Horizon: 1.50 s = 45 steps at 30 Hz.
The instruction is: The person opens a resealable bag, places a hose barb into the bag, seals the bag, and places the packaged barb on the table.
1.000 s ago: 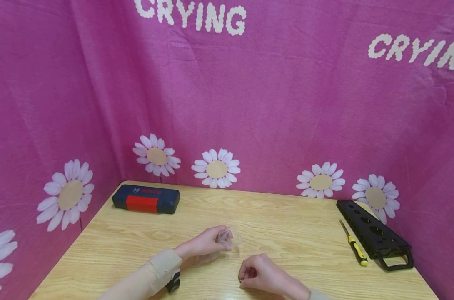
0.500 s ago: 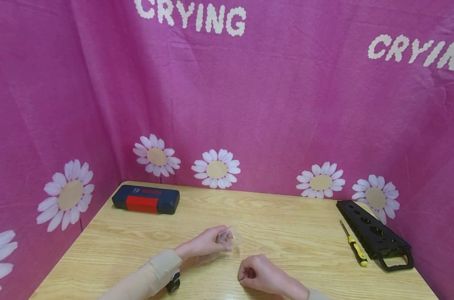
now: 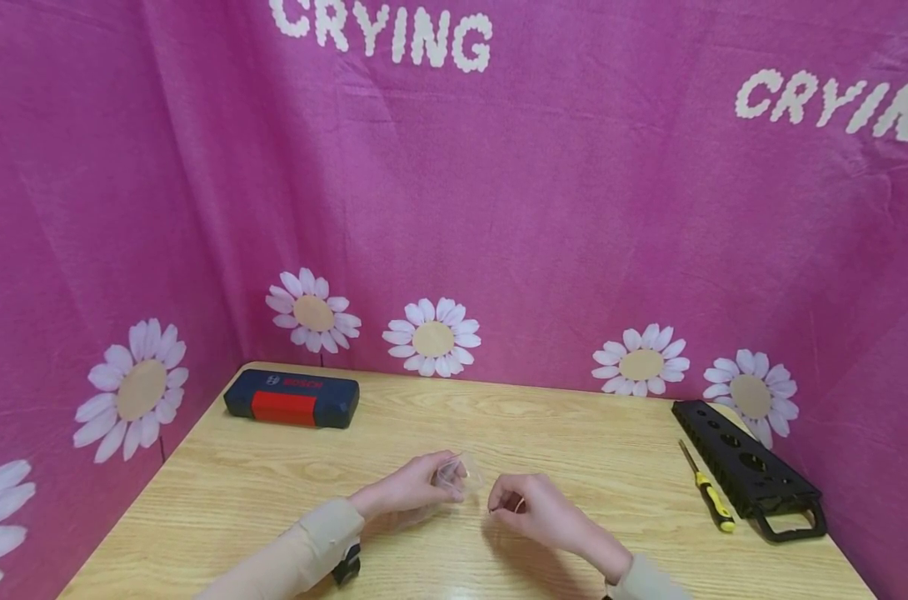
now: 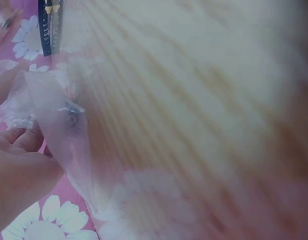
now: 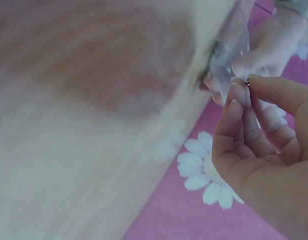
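Clear plastic bag (image 3: 457, 477) sits pinched in the left hand (image 3: 409, 487) just above the wooden counter (image 3: 574, 450); beside it, the right hand (image 3: 532, 512) pinches a small metal piece (image 5: 247, 82).

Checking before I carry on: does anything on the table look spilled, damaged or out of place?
Nothing stands out. The left hand holds a clear plastic bag, the right hand pinches a tiny part beside it, and the blue case, screwdriver and black tray lie flat on the table.
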Motion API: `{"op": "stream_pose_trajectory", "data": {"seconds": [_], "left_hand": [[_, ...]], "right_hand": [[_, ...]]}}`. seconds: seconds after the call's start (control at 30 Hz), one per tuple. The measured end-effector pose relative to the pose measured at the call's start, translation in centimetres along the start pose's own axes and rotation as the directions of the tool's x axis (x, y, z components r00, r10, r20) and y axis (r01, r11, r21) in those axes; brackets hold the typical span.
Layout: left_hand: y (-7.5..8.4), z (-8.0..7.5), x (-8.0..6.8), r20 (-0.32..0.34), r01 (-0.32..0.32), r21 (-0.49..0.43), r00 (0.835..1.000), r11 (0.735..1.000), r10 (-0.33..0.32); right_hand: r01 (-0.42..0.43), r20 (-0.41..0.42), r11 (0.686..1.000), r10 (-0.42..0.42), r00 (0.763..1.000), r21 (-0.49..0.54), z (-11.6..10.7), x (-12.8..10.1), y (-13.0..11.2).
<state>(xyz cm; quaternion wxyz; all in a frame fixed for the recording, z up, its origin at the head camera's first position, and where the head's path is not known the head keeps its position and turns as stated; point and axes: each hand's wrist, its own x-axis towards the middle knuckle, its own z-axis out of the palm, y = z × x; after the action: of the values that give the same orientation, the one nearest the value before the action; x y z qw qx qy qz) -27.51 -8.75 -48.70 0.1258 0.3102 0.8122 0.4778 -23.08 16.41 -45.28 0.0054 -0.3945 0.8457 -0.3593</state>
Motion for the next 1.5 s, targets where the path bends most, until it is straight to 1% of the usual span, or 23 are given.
{"op": "stream_pose_trajectory", "data": {"seconds": [0.13,0.37,0.67,0.77,0.87,1.03,1.27,1.5], "left_hand": [[0.1,0.0,0.0,0.004,-0.001,-0.005,1.000,1.000,0.001],[0.0,-0.1,0.2,0.025,0.055,-0.021,0.998,0.998,-0.054],[0.2,-0.2,0.0,0.033,0.049,-0.012,0.998,0.999,-0.049],[0.2,-0.3,-0.1,0.038,0.048,-0.020,0.998,0.999,-0.047],[0.2,-0.3,-0.1,0.042,0.052,-0.027,0.998,0.998,-0.051],[0.2,-0.4,-0.1,0.044,0.059,-0.036,0.997,0.998,-0.057],[0.2,-0.3,0.0,0.029,0.039,-0.019,0.999,0.999,-0.039],[0.3,-0.2,0.0,0.022,0.036,-0.043,0.999,0.998,-0.035]], "right_hand": [[-0.018,-0.044,1.000,0.019,0.999,0.012,-0.8,0.9,0.3],[-0.040,-0.057,0.999,0.039,0.998,-0.015,-1.3,2.7,0.3],[-0.006,-0.060,0.997,0.001,0.998,-0.080,-0.7,5.1,-0.4],[-0.002,-0.057,0.996,-0.003,0.998,-0.089,-0.4,5.8,-0.7],[-0.010,-0.054,0.997,0.006,0.999,-0.078,-0.2,6.2,-0.8],[-0.018,-0.049,0.998,0.016,0.999,-0.053,0.0,6.5,-0.8],[-0.016,-0.060,0.999,0.013,0.998,-0.045,0.0,6.1,-0.5],[0.015,-0.104,0.998,-0.023,0.994,-0.068,-0.4,5.3,-0.2]]}}
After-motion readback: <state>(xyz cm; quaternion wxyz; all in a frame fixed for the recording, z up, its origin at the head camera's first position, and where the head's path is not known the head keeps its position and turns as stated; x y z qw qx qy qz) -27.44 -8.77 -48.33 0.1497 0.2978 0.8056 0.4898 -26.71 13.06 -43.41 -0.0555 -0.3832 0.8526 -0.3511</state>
